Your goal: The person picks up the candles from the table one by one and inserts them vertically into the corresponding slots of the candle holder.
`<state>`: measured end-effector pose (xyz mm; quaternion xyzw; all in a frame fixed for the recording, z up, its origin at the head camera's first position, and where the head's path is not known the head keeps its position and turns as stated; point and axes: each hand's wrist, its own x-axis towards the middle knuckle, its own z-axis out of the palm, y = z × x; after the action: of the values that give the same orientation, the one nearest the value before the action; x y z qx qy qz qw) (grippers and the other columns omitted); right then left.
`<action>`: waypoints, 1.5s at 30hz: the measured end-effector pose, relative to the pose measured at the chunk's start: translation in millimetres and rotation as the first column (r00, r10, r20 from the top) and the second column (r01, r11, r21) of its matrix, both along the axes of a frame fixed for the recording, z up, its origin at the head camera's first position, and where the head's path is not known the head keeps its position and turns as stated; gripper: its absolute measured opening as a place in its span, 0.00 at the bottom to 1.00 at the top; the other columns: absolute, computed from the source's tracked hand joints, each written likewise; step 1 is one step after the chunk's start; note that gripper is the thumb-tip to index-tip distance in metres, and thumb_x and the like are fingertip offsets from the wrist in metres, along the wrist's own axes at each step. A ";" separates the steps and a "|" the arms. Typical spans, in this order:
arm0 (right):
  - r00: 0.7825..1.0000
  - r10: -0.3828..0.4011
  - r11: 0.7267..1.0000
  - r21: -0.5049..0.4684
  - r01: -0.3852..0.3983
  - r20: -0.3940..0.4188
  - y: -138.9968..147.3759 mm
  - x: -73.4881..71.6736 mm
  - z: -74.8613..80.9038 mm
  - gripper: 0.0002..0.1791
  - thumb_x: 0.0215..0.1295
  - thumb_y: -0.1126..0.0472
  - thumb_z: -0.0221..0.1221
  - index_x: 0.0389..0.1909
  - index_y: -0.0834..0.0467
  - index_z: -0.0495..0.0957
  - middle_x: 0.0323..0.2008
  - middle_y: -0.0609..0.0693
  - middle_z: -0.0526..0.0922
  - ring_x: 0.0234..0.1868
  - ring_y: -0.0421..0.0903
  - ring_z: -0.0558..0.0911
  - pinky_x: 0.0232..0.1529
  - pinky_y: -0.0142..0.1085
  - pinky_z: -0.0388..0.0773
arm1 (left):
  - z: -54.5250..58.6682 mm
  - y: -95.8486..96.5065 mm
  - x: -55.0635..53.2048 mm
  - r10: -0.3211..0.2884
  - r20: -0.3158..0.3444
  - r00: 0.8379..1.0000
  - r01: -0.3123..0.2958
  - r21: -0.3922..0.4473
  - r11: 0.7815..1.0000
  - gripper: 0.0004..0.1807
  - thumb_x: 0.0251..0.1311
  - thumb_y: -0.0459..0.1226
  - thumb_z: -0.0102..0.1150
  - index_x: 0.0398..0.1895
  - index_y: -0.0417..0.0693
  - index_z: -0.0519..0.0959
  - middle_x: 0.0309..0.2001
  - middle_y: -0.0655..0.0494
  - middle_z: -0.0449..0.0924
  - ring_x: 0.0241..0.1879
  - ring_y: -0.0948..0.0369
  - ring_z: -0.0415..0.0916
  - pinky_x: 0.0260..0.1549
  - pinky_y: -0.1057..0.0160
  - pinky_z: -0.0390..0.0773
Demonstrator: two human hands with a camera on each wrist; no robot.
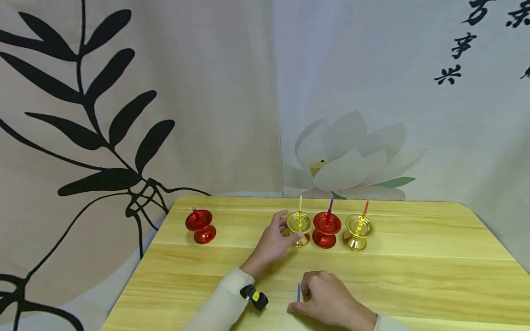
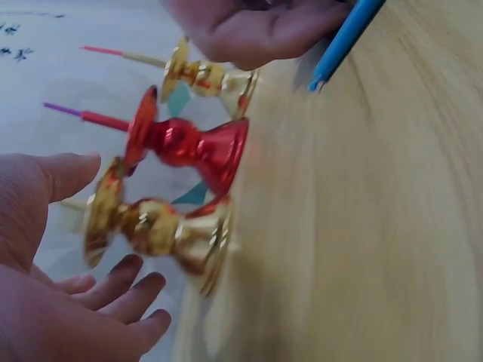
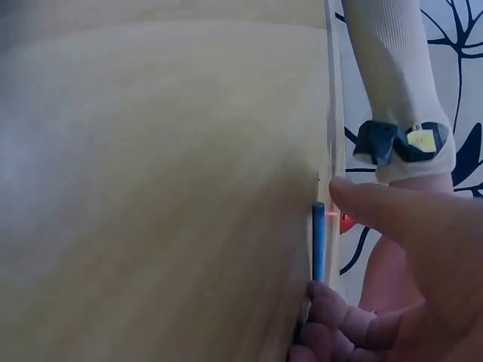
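Note:
My left hand [image 1: 276, 239] reaches around a gold candle holder [image 1: 306, 239] bearing a pale yellow candle [image 1: 300, 204]; in the left wrist view its thumb and fingers stand spread on either side of the holder's cup. Beside that holder are a red candle holder [image 1: 325, 240] with a purple candle [image 1: 331, 205] and another gold holder [image 1: 355, 242] with a red-tipped candle [image 1: 366, 207]. Nearer the front, my right hand [image 1: 327, 296] is low over the table. A slim blue candle [image 3: 318, 241] lies between its thumb and bent fingers, the thumb apart from it.
A second red candle holder [image 1: 204, 234] stands alone on the left of the wooden table [image 1: 414, 276], a short stub showing at its rim. Behind the table hangs a pale curtain [image 1: 232, 115] printed with dark leaves and a lotus.

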<state>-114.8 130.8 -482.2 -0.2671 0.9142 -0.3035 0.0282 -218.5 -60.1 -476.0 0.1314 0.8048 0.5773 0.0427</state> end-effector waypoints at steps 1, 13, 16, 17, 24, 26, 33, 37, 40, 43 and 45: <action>1.000 -0.002 1.000 0.002 0.002 0.004 -0.3 -0.3 -0.4 0.26 0.57 0.36 0.81 0.25 0.46 0.77 0.23 0.33 0.71 0.24 0.32 0.68 0.25 0.32 0.67 | 1.9 -5.2 1.1 -0.002 -0.002 1.000 0.002 -0.010 1.000 0.46 0.75 0.43 0.72 0.85 0.38 0.57 0.73 0.38 0.75 0.75 0.39 0.72 0.73 0.36 0.71; 0.999 0.044 0.997 -0.065 -0.044 0.012 4.0 -1.0 -2.4 0.22 0.51 0.54 0.87 0.27 0.48 0.79 0.26 0.33 0.73 0.27 0.29 0.71 0.29 0.30 0.74 | 20.9 -86.5 29.2 0.035 -0.038 0.999 -0.037 -0.061 0.997 0.37 0.79 0.42 0.68 0.83 0.45 0.65 0.72 0.47 0.79 0.75 0.43 0.72 0.76 0.37 0.67; 0.998 0.061 0.994 -0.091 -0.060 0.011 6.4 -2.3 -3.0 0.20 0.49 0.58 0.88 0.30 0.49 0.82 0.27 0.33 0.75 0.29 0.29 0.74 0.32 0.30 0.77 | 26.0 -105.4 38.7 0.058 -0.099 0.993 -0.065 -0.073 0.995 0.32 0.78 0.39 0.69 0.80 0.43 0.70 0.67 0.47 0.82 0.71 0.46 0.77 0.74 0.40 0.71; 0.998 0.066 0.993 -0.097 -0.065 0.012 7.3 -2.8 -3.2 0.20 0.49 0.59 0.88 0.30 0.49 0.83 0.28 0.32 0.76 0.30 0.29 0.74 0.33 0.30 0.78 | 27.8 -111.2 41.5 0.069 -0.122 0.990 -0.078 -0.076 0.994 0.31 0.77 0.39 0.69 0.78 0.43 0.72 0.66 0.48 0.84 0.69 0.47 0.79 0.73 0.41 0.72; 0.995 0.102 0.989 -0.112 -0.101 0.001 12.5 -6.7 -3.3 0.17 0.48 0.63 0.87 0.32 0.50 0.87 0.29 0.32 0.78 0.31 0.29 0.77 0.34 0.30 0.80 | 38.2 -146.9 54.0 0.262 -0.301 0.917 -0.278 -0.009 0.961 0.19 0.77 0.34 0.69 0.67 0.43 0.80 0.53 0.52 0.89 0.53 0.59 0.85 0.56 0.63 0.84; 0.994 0.109 0.988 -0.113 -0.108 -0.002 13.4 -7.7 -3.2 0.17 0.48 0.64 0.87 0.32 0.50 0.87 0.29 0.32 0.78 0.31 0.29 0.77 0.34 0.30 0.80 | 38.6 -156.1 52.8 0.362 -0.341 0.867 -0.366 0.056 0.929 0.17 0.75 0.32 0.70 0.63 0.41 0.81 0.49 0.51 0.89 0.48 0.62 0.84 0.51 0.70 0.82; 0.992 0.127 0.982 -0.140 -0.124 0.013 17.0 -10.7 -4.3 0.15 0.50 0.65 0.86 0.32 0.49 0.90 0.28 0.31 0.80 0.31 0.29 0.78 0.34 0.29 0.80 | 33.0 -186.8 36.0 0.604 -0.358 0.712 -0.607 0.117 0.786 0.26 0.69 0.31 0.75 0.65 0.32 0.74 0.59 0.40 0.82 0.61 0.53 0.76 0.61 0.58 0.74; 0.989 0.138 0.978 -0.166 -0.127 0.052 19.5 -12.1 -3.7 0.14 0.52 0.66 0.85 0.34 0.49 0.91 0.27 0.30 0.80 0.30 0.28 0.79 0.33 0.29 0.81 | 26.0 -202.0 24.4 0.582 -0.208 0.786 -0.592 0.017 0.806 0.42 0.70 0.37 0.75 0.78 0.31 0.62 0.75 0.35 0.67 0.78 0.41 0.62 0.75 0.41 0.63; 0.987 0.130 0.978 -0.176 -0.113 0.090 21.2 -12.5 -2.4 0.15 0.52 0.67 0.85 0.34 0.49 0.90 0.25 0.29 0.80 0.29 0.27 0.79 0.33 0.29 0.80 | 20.0 -210.3 17.5 0.526 -0.056 0.849 -0.528 -0.046 0.848 0.54 0.71 0.40 0.75 0.87 0.34 0.49 0.81 0.31 0.57 0.82 0.37 0.53 0.80 0.37 0.58; 0.986 0.118 0.980 -0.176 -0.096 0.117 22.6 -12.3 -0.7 0.15 0.51 0.67 0.85 0.33 0.50 0.89 0.24 0.29 0.81 0.29 0.28 0.80 0.34 0.29 0.80 | 14.7 -214.5 13.3 0.475 0.049 0.879 -0.471 -0.070 0.879 0.59 0.72 0.41 0.74 0.89 0.36 0.40 0.83 0.27 0.52 0.82 0.35 0.53 0.78 0.36 0.61; 0.986 0.110 0.981 -0.176 -0.087 0.128 23.3 -12.1 0.4 0.15 0.50 0.67 0.85 0.33 0.51 0.89 0.24 0.30 0.82 0.29 0.28 0.80 0.34 0.30 0.80 | 11.1 -215.6 11.2 0.455 0.087 0.886 -0.451 -0.068 0.890 0.60 0.73 0.41 0.73 0.90 0.37 0.38 0.82 0.25 0.52 0.81 0.33 0.56 0.76 0.35 0.64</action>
<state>-126.9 154.1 -481.8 -0.2922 0.8666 -0.3959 0.0830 -207.3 -275.7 -464.8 -0.0903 0.8232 0.5584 -0.0497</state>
